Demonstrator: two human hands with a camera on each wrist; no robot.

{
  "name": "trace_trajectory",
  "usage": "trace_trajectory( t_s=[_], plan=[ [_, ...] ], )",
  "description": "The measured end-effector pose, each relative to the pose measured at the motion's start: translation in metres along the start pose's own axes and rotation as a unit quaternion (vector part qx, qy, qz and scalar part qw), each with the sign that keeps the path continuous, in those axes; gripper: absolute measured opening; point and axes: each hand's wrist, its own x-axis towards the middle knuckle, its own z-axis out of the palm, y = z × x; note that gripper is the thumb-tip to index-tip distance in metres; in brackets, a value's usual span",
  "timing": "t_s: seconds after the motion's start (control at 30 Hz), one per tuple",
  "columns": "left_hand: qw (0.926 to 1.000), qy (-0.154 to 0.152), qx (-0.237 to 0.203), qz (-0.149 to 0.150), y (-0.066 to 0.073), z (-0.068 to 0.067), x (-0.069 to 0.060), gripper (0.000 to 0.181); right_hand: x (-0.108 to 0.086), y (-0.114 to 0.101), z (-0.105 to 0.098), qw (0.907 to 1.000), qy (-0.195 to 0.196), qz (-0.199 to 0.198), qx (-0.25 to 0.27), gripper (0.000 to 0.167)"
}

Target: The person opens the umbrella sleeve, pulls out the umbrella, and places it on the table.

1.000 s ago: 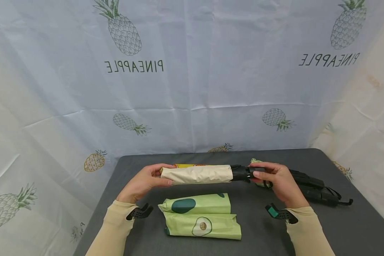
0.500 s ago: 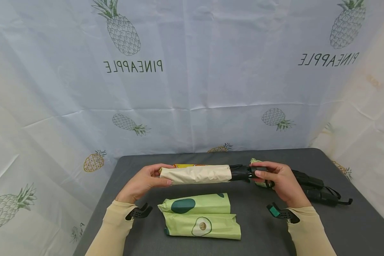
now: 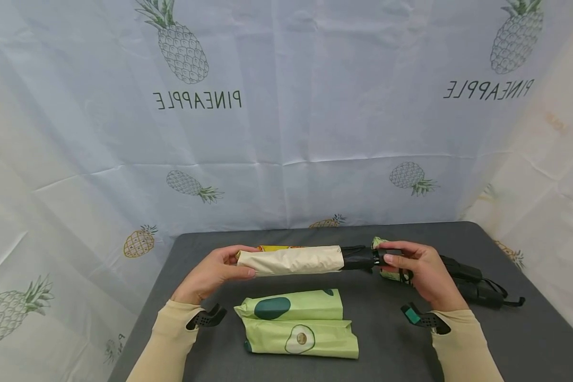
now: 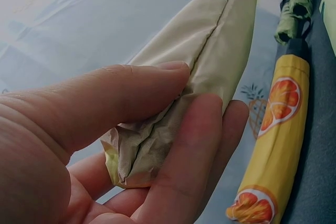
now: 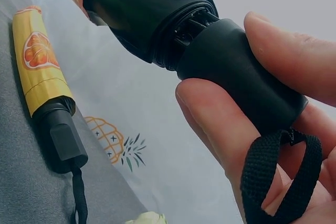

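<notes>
The black umbrella (image 3: 357,258) is held roughly level above the table (image 3: 382,345), its body partly inside a cream sleeve (image 3: 293,261). The left hand (image 3: 215,273) pinches the sleeve's end, thumb against fingers. The right hand (image 3: 422,268) grips the handle (image 5: 236,72), thumb opposing fingers; the strap (image 5: 257,177) loops beside them. Recommended, on judgement: handle and sleeve in line, steady light pressure, cloth unbunched.

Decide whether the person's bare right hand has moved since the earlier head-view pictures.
Yes: in the head view, the right hand shifted slightly right, against the nearest light-green avocado-print fabric bundle.
</notes>
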Motion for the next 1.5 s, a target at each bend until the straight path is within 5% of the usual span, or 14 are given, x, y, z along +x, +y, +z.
trace_trajectory(
  t_s=[1.5],
  plan=[
    [0.9998,-0.007,-0.013,0.010,-0.001,0.002,-0.001,0.062,-0.017,-0.001,-0.026,0.9999,0.005,0.015,0.004,0.034]
  ],
)
